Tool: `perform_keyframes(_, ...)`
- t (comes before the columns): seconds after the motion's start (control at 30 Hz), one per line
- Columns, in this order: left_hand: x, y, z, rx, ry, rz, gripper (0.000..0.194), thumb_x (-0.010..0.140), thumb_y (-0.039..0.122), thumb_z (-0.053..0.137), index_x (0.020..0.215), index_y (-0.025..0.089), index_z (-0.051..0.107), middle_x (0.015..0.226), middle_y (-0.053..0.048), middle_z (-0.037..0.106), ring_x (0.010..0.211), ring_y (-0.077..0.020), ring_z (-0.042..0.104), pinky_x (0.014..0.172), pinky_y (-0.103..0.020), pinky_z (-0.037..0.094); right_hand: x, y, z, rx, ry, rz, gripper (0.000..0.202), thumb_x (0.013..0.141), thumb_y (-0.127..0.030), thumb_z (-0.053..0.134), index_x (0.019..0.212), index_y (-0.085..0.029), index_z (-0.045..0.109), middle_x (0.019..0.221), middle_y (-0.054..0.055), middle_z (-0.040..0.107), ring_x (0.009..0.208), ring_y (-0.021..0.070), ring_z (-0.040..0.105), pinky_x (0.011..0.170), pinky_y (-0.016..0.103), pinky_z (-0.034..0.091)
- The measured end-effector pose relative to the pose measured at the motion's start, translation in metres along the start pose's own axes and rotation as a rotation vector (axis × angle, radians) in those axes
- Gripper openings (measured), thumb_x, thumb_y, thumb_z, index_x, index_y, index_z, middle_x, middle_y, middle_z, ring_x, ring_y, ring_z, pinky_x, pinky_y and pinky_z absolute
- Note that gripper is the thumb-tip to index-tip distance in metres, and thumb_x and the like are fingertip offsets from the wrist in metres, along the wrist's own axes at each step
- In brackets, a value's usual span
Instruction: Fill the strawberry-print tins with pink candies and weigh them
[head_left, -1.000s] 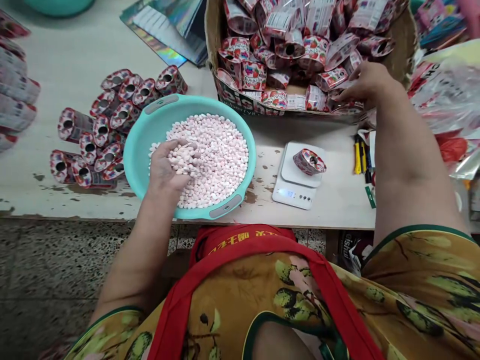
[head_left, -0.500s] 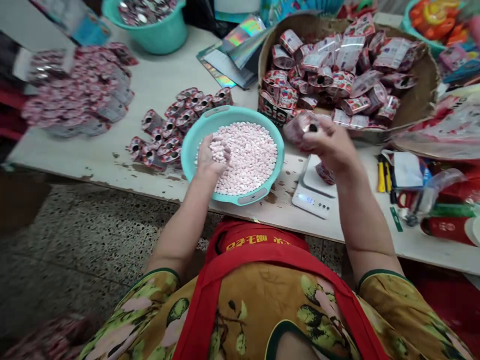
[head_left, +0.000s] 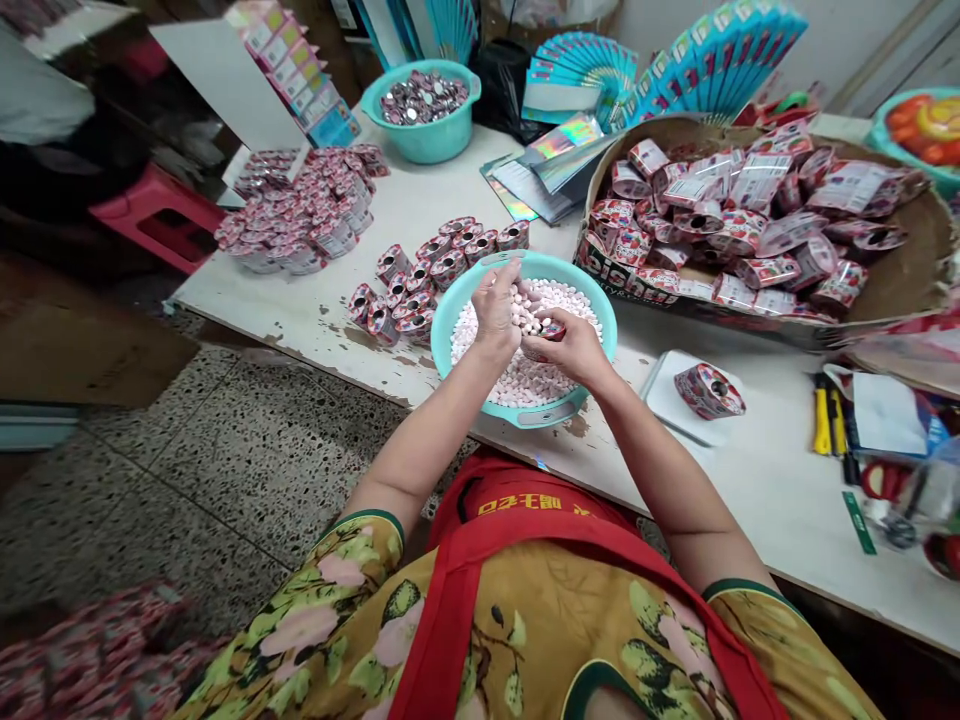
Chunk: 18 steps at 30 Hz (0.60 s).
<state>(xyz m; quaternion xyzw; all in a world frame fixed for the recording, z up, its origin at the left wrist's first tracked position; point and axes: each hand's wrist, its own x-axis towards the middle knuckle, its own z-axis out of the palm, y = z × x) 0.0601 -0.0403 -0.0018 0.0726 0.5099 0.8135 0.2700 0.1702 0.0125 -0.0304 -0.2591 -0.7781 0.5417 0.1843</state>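
A teal basin [head_left: 448,300] full of small pale-pink candies [head_left: 525,383] stands at the table's front edge. Over it, my left hand [head_left: 495,308] is cupped around a scoop of these candies. My right hand [head_left: 577,350] grips a small red printed container [head_left: 551,328], its mouth close against the left fingers, with candies at the opening. The container is mostly covered by my fingers. To the right, another red printed container [head_left: 709,390] rests on a white digital scale [head_left: 664,405].
Several similar containers [head_left: 420,280] stand left of the basin, with a larger cluster [head_left: 307,215] beyond. A cardboard box [head_left: 919,270] holds many more at right. Another teal basin [head_left: 427,135] is at the back. Yellow cutters [head_left: 829,415] lie at far right.
My right hand has brought the container from near the box to over the basin, beside my left hand. The left hand has lifted its candies. The camera view has shifted.
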Motion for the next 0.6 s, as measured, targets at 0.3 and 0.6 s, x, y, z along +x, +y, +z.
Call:
perform_keyframes(0.3,0.006,-0.004,0.003,0.064,-0.062,-0.036,0.051,0.079,0.060,0.079,0.069,0.021,0.047,0.056,0.005,0.046,0.049,-0.0090,0.048,0.049,-0.022,0.040,-0.003,-0.012,-0.003,-0.222,0.034,0.041,0.040,0.073,-0.038,0.078,0.109,-0.020,0.074,0.076,0.000,0.071,0.072,0.0195,0.064,0.066,0.028,0.045)
perform_keyframes(0.6,0.007,-0.006,0.002,0.059,-0.153,-0.068,0.054,0.078,0.061,0.081,0.065,0.020,0.049,0.054,0.005,0.047,0.047,-0.0084,0.048,0.051,-0.022,0.044,-0.003,-0.006,-0.011,-0.180,0.042,0.058,0.042,0.073,-0.041,0.080,0.107,-0.016,0.075,0.070,0.000,0.069,0.065,0.0180,0.062,0.062,0.027,0.043)
